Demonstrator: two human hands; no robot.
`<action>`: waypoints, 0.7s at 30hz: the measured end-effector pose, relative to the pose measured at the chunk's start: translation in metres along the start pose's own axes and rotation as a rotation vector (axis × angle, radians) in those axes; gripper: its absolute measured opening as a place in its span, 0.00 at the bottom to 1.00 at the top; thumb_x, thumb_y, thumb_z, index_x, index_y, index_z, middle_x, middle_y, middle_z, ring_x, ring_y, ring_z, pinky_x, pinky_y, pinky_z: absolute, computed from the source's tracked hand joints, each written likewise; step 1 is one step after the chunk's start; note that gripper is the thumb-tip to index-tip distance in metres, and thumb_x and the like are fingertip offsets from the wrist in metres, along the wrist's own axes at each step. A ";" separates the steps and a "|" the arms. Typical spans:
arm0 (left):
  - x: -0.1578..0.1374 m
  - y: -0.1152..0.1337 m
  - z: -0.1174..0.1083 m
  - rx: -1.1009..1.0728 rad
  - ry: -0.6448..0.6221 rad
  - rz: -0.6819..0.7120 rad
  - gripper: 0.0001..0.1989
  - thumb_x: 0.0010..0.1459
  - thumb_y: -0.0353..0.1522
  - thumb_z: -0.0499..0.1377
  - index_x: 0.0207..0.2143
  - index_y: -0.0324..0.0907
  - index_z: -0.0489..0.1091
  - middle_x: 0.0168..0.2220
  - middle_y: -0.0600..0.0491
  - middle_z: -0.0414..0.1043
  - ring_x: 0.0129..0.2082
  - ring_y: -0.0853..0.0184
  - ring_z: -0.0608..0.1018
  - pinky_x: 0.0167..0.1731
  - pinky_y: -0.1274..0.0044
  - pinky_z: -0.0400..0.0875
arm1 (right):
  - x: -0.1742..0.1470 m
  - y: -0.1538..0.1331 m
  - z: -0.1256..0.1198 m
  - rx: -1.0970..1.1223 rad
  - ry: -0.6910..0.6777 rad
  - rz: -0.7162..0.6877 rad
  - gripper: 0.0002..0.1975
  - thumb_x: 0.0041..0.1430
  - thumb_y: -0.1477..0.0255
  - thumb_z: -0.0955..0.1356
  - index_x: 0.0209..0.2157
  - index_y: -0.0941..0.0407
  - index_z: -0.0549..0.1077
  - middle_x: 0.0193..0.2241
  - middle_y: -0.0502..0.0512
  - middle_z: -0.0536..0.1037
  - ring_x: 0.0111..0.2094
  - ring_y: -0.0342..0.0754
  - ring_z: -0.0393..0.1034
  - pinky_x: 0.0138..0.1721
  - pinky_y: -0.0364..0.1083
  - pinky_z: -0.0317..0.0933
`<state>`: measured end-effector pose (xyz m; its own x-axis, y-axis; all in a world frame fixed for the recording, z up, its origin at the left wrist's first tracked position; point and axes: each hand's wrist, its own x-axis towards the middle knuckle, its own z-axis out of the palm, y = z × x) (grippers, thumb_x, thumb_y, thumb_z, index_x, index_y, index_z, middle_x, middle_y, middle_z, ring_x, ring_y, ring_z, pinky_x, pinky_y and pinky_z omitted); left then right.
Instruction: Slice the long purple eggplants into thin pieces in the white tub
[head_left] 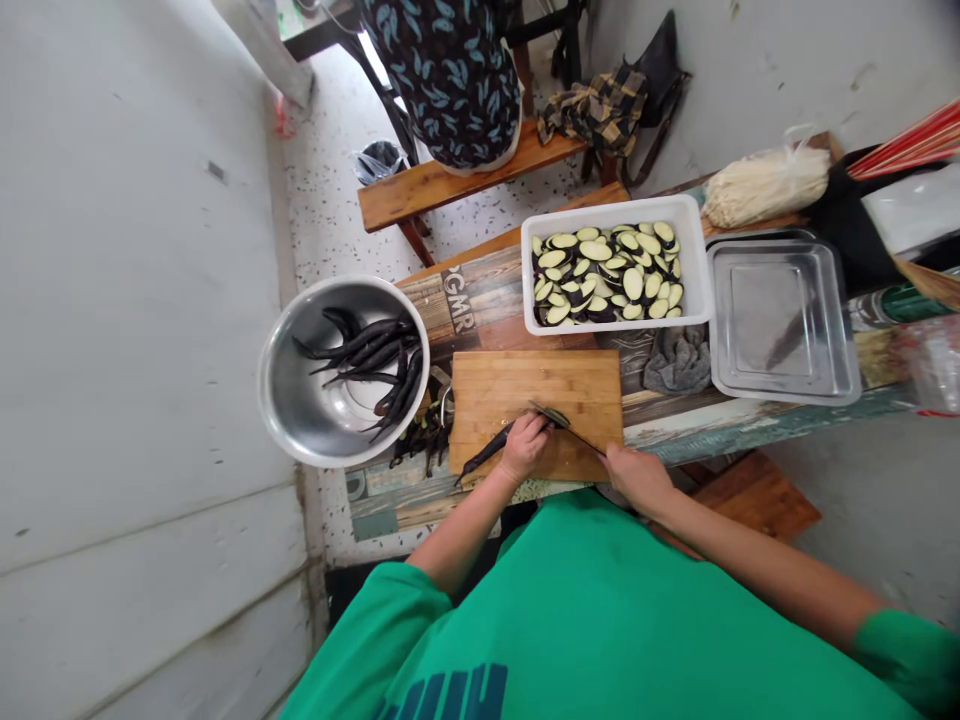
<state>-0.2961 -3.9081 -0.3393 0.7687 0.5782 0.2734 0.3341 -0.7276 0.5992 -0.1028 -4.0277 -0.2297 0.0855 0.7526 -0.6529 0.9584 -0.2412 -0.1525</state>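
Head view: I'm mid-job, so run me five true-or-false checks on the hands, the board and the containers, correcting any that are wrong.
1. The left hand holds a dark eggplant on the cutting board. True.
2. The right hand holds a knife. True.
3. The metal basin stands left of the cutting board. True.
4. The metal basin is filled with cut slices. False: it holds whole eggplants; the cut slices lie in the white tray.
5. The grey cloth lies on the cutting board. False: it lies to the board's right.
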 end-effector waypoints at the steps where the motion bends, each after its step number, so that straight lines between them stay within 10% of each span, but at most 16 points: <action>1: 0.000 0.001 0.000 0.007 0.004 0.001 0.13 0.67 0.33 0.51 0.33 0.42 0.73 0.41 0.47 0.75 0.47 0.64 0.74 0.48 0.68 0.71 | 0.009 -0.005 -0.002 0.007 0.017 0.002 0.20 0.68 0.66 0.52 0.40 0.62 0.69 0.33 0.67 0.79 0.36 0.52 0.77 0.30 0.43 0.61; 14: -0.004 -0.002 0.002 0.035 0.072 0.021 0.13 0.66 0.31 0.52 0.32 0.40 0.74 0.43 0.47 0.74 0.48 0.63 0.72 0.47 0.69 0.71 | -0.052 0.014 -0.010 -0.045 -0.022 -0.019 0.15 0.67 0.70 0.54 0.41 0.60 0.68 0.32 0.63 0.80 0.32 0.52 0.77 0.26 0.44 0.59; 21: -0.004 -0.005 0.004 0.053 0.041 0.024 0.14 0.67 0.31 0.51 0.31 0.41 0.74 0.39 0.49 0.74 0.45 0.65 0.73 0.46 0.70 0.71 | -0.004 -0.003 -0.015 0.007 -0.052 -0.027 0.19 0.68 0.66 0.53 0.40 0.60 0.69 0.33 0.65 0.80 0.35 0.55 0.77 0.30 0.45 0.61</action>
<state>-0.2987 -3.9082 -0.3461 0.7543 0.5740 0.3186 0.3447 -0.7593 0.5519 -0.1020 -4.0205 -0.2159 0.0457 0.7262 -0.6860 0.9583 -0.2257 -0.1751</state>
